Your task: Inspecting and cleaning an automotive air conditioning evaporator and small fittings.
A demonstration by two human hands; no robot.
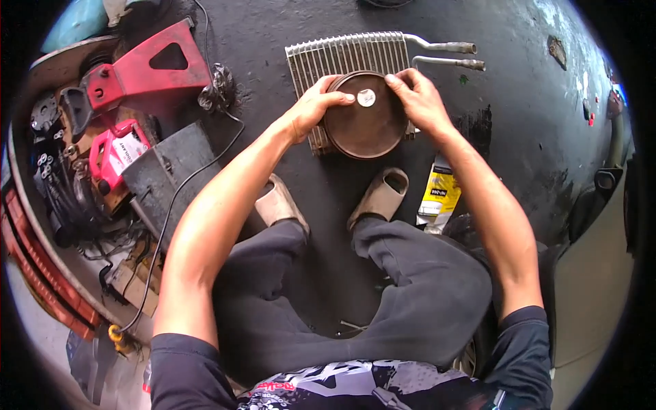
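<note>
Head view: left hand (313,109) and right hand (422,104) grip opposite edges of a round brown tin (362,133), thumbs on top, presumably to keep it level; undersides hidden. Tin is over the near part of the finned metal core (342,58), beyond the sandals (378,205); whether resting or lifted, cannot tell

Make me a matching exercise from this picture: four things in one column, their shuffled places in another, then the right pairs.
1. Round brown disc
2. Silver finned metal core with two pipes
3. Pink plastic jug
4. Yellow-and-white package

A. Left side, beside the dark grey metal box
B. On the floor, partly hidden by the disc
C. On the floor, right of the beige right sandal
D. Between the left hand and right hand

Pairs: 1-D, 2-B, 3-A, 4-C
</note>
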